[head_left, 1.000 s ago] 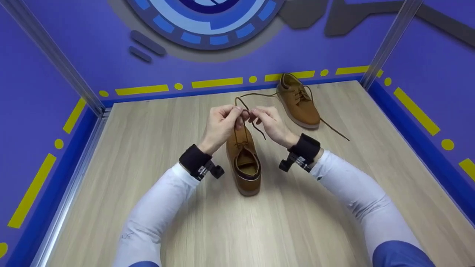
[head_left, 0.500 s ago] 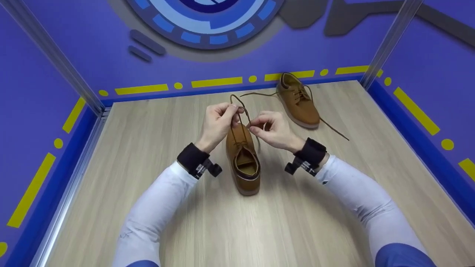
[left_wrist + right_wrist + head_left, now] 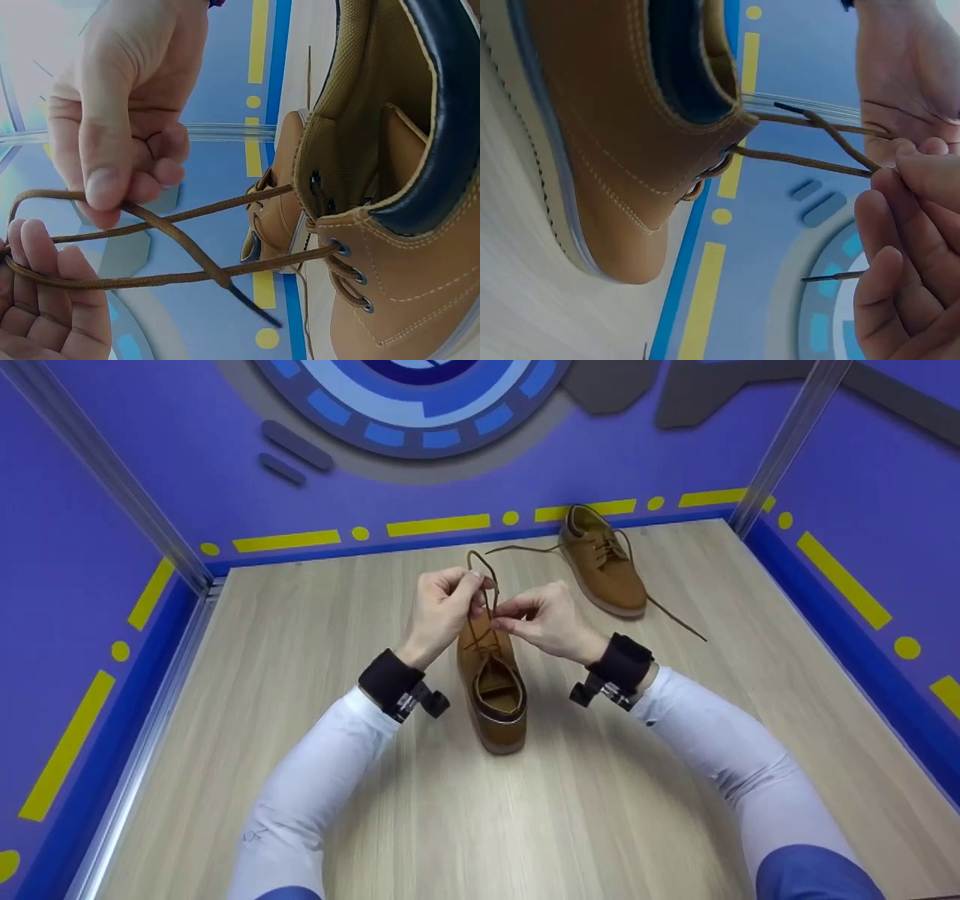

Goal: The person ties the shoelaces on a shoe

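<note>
A tan leather shoe (image 3: 501, 735) stands upright on the table, heel towards me. Its brown shoelace (image 3: 150, 281) runs up from the eyelets to both hands. My left hand (image 3: 444, 604) pinches the lace above the toe, and a loop sticks up beyond its fingertips. Beside it, my right hand (image 3: 551, 619) pinches the lace between thumb and forefinger. A dark-tipped lace end (image 3: 255, 306) hangs from the right hand in the left wrist view. Another lace tip (image 3: 821, 278) shows by the right fingers in the right wrist view. How the strands cross between the hands is partly hidden.
A matching shoe (image 3: 604, 566) stands at the back right, its lace ends trailing on the wooden table (image 3: 300, 607). Purple-blue wall panels (image 3: 360, 502) with metal corner posts enclose the table at the back and sides.
My right hand first drew down and right from the left hand, then came slightly back left, with lace in its fingers. My left hand shifted a little left and keeps its pinch.
</note>
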### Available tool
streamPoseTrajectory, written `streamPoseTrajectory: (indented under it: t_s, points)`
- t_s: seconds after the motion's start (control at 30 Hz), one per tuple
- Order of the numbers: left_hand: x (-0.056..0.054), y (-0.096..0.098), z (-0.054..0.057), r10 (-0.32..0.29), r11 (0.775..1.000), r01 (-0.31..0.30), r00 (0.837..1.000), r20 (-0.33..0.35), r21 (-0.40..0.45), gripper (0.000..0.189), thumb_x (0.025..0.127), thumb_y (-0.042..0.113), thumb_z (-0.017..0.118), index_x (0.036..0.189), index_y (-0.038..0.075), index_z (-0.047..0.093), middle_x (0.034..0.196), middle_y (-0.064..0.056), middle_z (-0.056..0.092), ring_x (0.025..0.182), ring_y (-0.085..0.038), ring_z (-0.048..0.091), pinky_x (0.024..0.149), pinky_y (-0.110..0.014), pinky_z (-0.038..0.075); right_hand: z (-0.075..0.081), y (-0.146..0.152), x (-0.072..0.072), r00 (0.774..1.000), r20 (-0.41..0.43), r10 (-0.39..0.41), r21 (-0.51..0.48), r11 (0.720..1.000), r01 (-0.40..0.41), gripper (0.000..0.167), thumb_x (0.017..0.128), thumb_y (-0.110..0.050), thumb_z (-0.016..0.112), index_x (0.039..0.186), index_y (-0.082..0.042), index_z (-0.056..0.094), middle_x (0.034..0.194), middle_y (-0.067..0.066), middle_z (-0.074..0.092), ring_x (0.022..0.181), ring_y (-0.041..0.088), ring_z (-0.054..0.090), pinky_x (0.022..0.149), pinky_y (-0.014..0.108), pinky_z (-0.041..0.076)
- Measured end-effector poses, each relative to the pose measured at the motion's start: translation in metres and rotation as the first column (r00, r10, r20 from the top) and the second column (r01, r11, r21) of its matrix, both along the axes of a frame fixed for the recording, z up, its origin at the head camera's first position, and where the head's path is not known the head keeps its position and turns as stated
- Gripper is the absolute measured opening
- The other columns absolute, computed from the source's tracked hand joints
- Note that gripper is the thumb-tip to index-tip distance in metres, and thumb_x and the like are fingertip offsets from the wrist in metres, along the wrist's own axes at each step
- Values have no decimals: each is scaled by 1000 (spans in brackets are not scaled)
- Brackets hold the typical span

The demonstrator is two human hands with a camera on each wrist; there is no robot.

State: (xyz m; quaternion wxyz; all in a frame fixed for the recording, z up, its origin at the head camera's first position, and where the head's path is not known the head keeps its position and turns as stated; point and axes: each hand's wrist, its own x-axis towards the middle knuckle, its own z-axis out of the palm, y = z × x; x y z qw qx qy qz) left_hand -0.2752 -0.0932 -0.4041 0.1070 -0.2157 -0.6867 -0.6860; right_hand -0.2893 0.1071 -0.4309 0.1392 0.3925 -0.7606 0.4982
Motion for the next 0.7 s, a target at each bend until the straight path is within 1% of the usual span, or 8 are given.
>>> streamPoseTrajectory:
  t_s: [0.07,0.13,0.2,0.3,0.4,0.53,0.63,0.7]
  points:
    - [0,0,0,-3,1000,3,1000,-7,-4,30,104,2,55,84,2,78,64,-18,61,56,-36,54,51,-21,43,-1,-1,-4,1000,-11,-2,8,1000,2,4,85,-3,86,85,-7,85,78,6,80,62,8,67,56,13,49]
    - [1,0,0,-8,1000,7,1000,-13,-12,29,104,3,55,85,1,78,63,-13,62,55,-29,55,51,-21,44,-3,-2,-8,1000,-20,-11,23,1000,11,5,85,-7,87,83,-10,84,75,3,80,60,7,65,55,14,48]
    - [1,0,0,-13,1000,13,1000,-15,-25,29,104,5,56,86,2,79,62,-10,63,54,-25,57,51,-21,44,-6,-3,-11,1000,-22,-19,34,999,20,7,84,-8,88,80,-11,84,73,1,79,58,6,63,54,14,47]
    - [2,0,0,-21,999,20,1000,-17,-38,29,105,6,57,87,1,79,63,-15,63,54,-22,58,51,-22,45,-8,-4,-14,1000,-25,-18,41,999,19,8,83,-10,90,78,-11,84,71,1,78,57,5,63,53,13,46]
    - [2,0,0,-22,999,21,1000,-17,-32,29,105,5,56,88,-2,78,65,-21,63,53,-17,59,52,-23,46,-9,-5,-13,999,-34,-7,37,999,8,8,82,-11,91,77,-11,84,69,3,78,55,4,62,52,12,44]
    - [1,0,-1,-14,1000,13,1000,-25,-17,29,105,3,56,87,-8,75,64,-16,62,54,-20,57,53,-23,47,-9,-4,-11,998,-61,-1,58,998,4,11,81,-13,92,75,-12,83,67,1,77,54,4,60,52,12,40]
    - [2,0,0,-11,1000,10,1000,-28,-25,30,106,4,56,85,-8,74,63,-10,62,55,-24,55,52,-22,45,-9,-4,-11,997,-83,-6,84,996,13,13,82,-16,92,74,-13,81,67,-1,76,54,5,61,52,12,40]
    - [3,0,0,-15,999,14,999,-32,-34,31,106,4,56,82,-7,73,63,-11,62,55,-24,54,52,-22,44,-8,-5,-11,995,-100,-18,101,994,28,15,82,-17,91,73,-12,80,66,-1,76,54,7,63,53,13,42]
